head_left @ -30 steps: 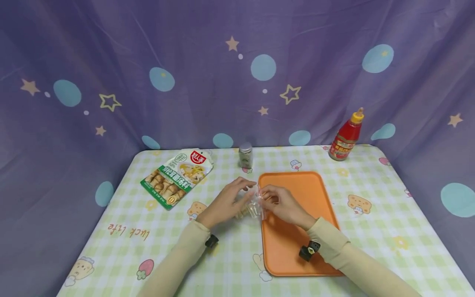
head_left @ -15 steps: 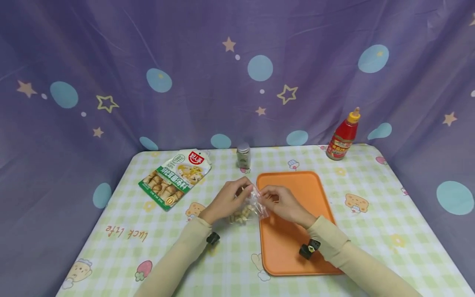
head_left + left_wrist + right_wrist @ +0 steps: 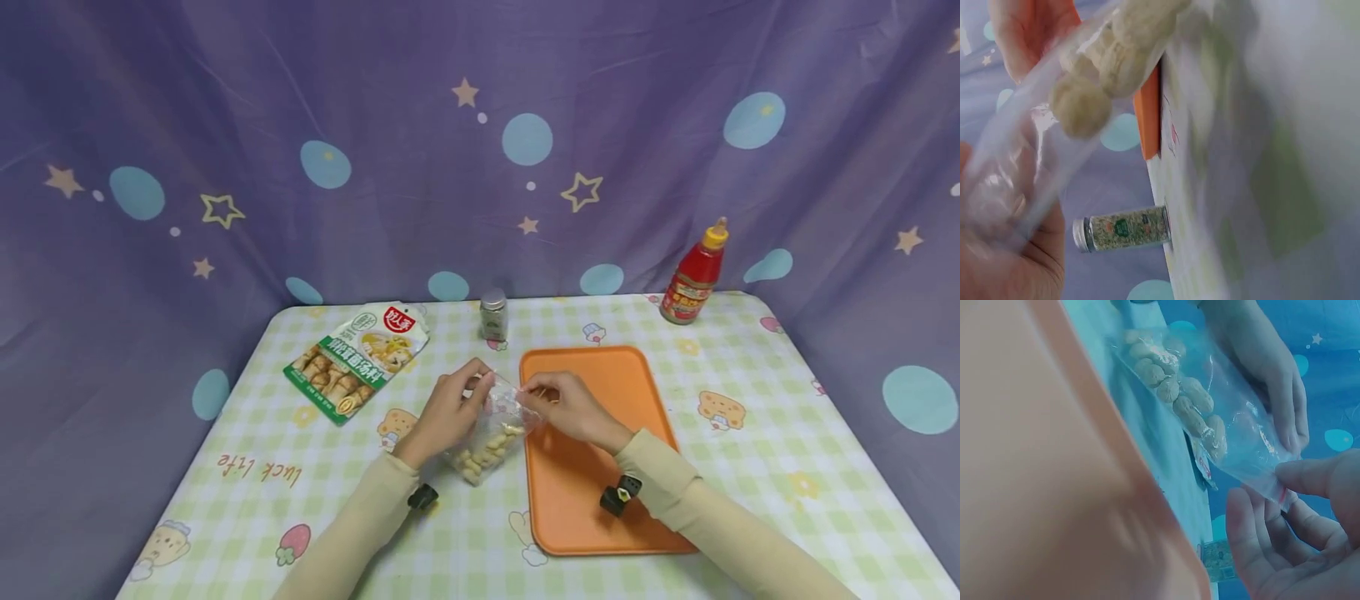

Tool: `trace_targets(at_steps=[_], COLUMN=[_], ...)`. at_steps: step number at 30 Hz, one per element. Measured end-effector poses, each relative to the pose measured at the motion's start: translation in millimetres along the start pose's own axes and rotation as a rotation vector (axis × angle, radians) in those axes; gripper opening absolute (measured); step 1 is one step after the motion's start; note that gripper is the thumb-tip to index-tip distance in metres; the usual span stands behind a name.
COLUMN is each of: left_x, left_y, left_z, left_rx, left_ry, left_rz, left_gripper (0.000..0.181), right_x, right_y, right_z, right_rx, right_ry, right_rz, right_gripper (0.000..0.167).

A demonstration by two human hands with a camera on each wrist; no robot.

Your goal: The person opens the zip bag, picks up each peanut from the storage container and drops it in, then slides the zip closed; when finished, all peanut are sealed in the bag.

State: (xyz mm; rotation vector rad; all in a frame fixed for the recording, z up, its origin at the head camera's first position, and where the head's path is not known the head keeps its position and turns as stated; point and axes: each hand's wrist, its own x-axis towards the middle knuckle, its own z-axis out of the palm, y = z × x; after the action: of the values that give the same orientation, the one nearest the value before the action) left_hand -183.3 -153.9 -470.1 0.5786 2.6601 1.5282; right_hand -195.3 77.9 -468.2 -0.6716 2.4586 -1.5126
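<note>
A clear zip bag of unshelled peanuts hangs between both hands, just left of the orange tray. My left hand pinches its top edge on the left. With thumb and finger, my right hand pinches the opposite top corner, over the tray's left side. Near that corner a red seal strip shows in the right wrist view. Several peanuts lie in the low end of the bag. Whether the seal is parted cannot be made out.
A green and white mushroom packet lies at the back left. Behind the hands stands a small spice jar with a silver cap. A red sauce bottle with a yellow cap stands at the back right, near the curtain.
The bag has turned flatter toward the camera, its peanut end swinging down and into fuller view. My left hand shifted slightly left along the top edge; my right hand kept its hold.
</note>
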Motion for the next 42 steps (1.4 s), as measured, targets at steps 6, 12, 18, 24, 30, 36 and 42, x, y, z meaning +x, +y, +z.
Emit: trace_targets(at_steps=[6,12,18,24,30,36,42], left_x=[-17.1,-27.8,-30.2,-23.9,-18.6,-15.4,-14.0], left_y=[7.8,4.3,-4.8,-8.5,-10.0,-11.1,-10.5], left_z=[2.5,4.5,1.3,-6.4,-11.5,-12.4,-16.1], left_rx=[-0.18,-0.272,-0.19,-0.208,-0.195,-0.201,-0.182], left_ry=[0.099,0.171,0.265,0.321,0.29,0.264,0.277], left_rz=[-0.124,-0.188,-0.229,-0.224,-0.223,-0.246,-0.228], left_gripper=[0.034,0.03,0.023,0.02,0.018,0.018,0.017], right_x=[9.9,19.7,27.9,40.3,49.4,58.0,65.5], right_y=[-7,-14,-10,-8,-10,-14,-14], right_z=[0,1,5,8,12,20,24], right_rx=[0.016,0.101,0.047,-0.076,-0.092,-0.08,-0.039], right_ry=[-0.01,-0.103,-0.179,-0.156,-0.166,-0.189,-0.201], right_rz=[-0.035,-0.022,-0.045,-0.081,-0.1,-0.09,-0.064], right_gripper=[0.019,0.016,0.018,0.018,0.02,0.018,0.018])
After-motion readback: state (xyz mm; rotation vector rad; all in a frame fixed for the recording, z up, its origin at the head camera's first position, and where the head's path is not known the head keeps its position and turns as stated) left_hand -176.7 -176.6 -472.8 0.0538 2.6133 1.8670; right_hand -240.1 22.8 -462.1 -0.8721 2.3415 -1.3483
